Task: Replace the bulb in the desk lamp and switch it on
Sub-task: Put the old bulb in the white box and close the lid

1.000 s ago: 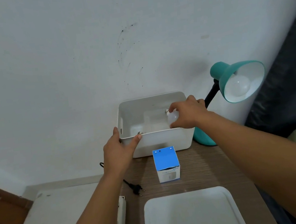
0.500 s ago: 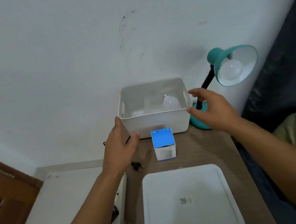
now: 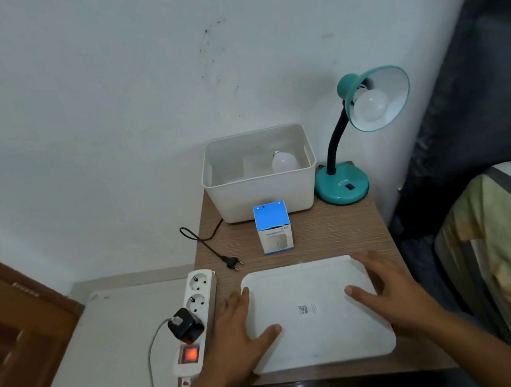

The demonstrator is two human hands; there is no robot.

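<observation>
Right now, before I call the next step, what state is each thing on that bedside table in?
Teal desk lamp: unlit, white bulb fitted in shade.
Lamp's black plug: unplugged, lying on table.
White power strip: red switch glowing, one black plug inserted.
White plastic bin: open, loose white bulb inside.
Blue-and-white bulb box: upright, closed.
White bin lid: flat on table.
Left hand: open, at lid's left edge.
Right hand: open, on lid.

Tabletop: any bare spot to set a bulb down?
Bare wood right of the box, between lamp base and lid. A smaller patch lies left of the box, but the plug and cord cross it. The front is crowded: both hands rest on the lid.
</observation>
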